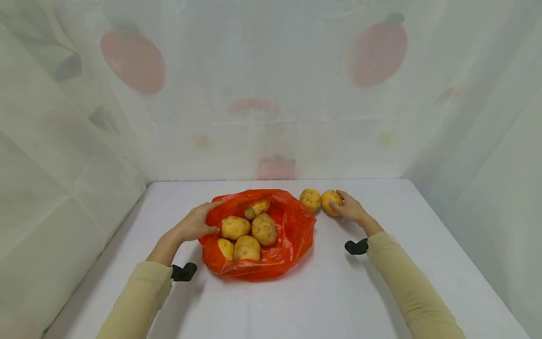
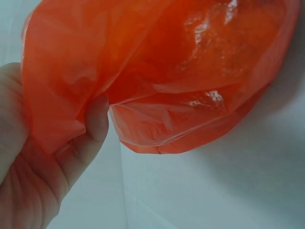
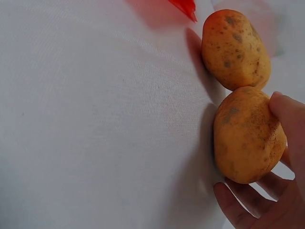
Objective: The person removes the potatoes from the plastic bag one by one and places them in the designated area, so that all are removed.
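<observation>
A red plastic bag (image 1: pixel 298 235) lies with its mouth spread wide, and several potatoes (image 1: pixel 264 230) sit inside it. My left hand (image 1: pixel 196 222) grips the bag's left rim; in the left wrist view the thin red film passes between thumb and fingers. Over to the right of the bag, my right hand (image 1: pixel 353 210) has thumb and fingers curved round a potato (image 3: pixel 248 138). That potato touches another potato (image 3: pixel 236 50), which lies between it and the bag. Both look to be on the table, though the far side of the held one is hidden.
A white cloth covers the table (image 1: pixel 296 306). Pale curtains (image 1: pixel 271 94) with faded fruit prints hang behind it and along both sides. A black wrist device (image 1: pixel 184 272) sticks out from the left cuff, and a similar wrist device (image 1: pixel 356 246) from the right.
</observation>
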